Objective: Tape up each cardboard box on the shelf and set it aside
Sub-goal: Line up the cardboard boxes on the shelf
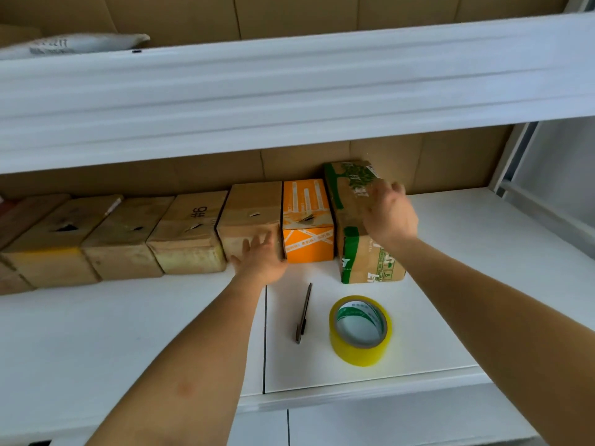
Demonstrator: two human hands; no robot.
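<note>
While the right hand is reaching over the top of the green-printed brown cardboard box at the right end of the row, its fingers are curving loosely on the lid; whether they are actually gripping cannot be told. The left hand, fingers spread, is pressing flat against the front of the plain brown cardboard box beside the orange cardboard box. All are standing on the white shelf board. Risks, as judged: a one-handed pull may be tipping the tall green-printed box forward onto the yellow roll of packing tape or the dark pen-like cutter; neighbouring boxes, packed touching, may be dragging along.
</note>
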